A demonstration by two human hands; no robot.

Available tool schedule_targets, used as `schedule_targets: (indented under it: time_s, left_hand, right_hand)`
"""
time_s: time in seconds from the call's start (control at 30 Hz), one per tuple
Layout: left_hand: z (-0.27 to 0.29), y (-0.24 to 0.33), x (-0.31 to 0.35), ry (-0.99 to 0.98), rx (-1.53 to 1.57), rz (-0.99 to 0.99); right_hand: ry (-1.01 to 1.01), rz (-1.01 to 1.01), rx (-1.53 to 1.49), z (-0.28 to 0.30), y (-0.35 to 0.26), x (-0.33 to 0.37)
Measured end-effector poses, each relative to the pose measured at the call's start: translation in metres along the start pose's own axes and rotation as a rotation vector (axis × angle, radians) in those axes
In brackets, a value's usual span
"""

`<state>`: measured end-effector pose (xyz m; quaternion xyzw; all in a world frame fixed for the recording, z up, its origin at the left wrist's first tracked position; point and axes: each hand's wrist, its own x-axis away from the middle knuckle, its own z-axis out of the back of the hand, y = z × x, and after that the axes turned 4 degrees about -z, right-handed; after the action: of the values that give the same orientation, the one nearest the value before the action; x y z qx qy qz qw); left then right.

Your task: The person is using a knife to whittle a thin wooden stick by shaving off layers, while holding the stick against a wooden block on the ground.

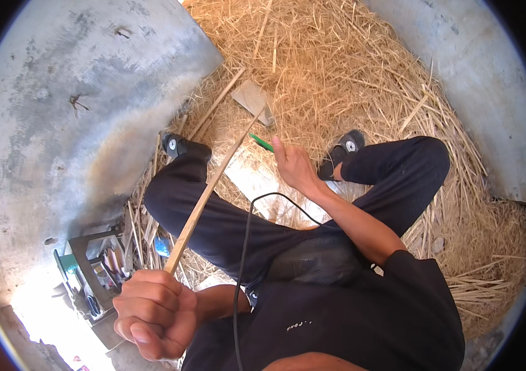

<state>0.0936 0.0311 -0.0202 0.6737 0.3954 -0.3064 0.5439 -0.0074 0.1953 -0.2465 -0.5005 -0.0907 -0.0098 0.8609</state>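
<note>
My left hand [155,312] is closed in a fist round the near end of a long, narrow bamboo strip [204,196]. The strip slants up and away from the fist, its thin far end lying over a flat piece of wood [252,100] on the ground. Ahead and to the right, my right hand [295,168] is closed on a slim green tool [261,142] with a dark underside. The tool's tip points at the strip, close to its far part. Whether the two touch, I cannot tell. My fingers hide the tool's other end.
Pale shavings [331,68] cover the ground between two grey walls [139,68]. More strips [216,104] lie beyond my left foot. At the left stands a wooden box [87,263] with small items. A black cable [247,247] hangs across my lap.
</note>
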Motion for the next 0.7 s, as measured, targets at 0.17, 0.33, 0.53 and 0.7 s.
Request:
schedule_targets:
  time_s: [0.17,0.33,0.53,0.7]
  left_hand:
    - [-0.01,-0.004,-0.001,-0.025,0.03,0.008]
    - [-0.006,-0.003,0.0,0.131,-0.055,-0.028]
    - [-0.009,-0.001,-0.004,-0.004,-0.029,-0.016]
    - [-0.009,-0.003,0.004,0.019,-0.038,-0.019]
  right_hand:
    - [0.108,0.124,-0.023,-0.012,0.009,-0.001]
    - [0.133,0.329,0.15,-0.021,0.0,0.005]
    - [0.286,0.027,0.106,-0.033,0.069,-0.021]
    - [0.042,0.17,-0.104,0.007,-0.018,-0.002]
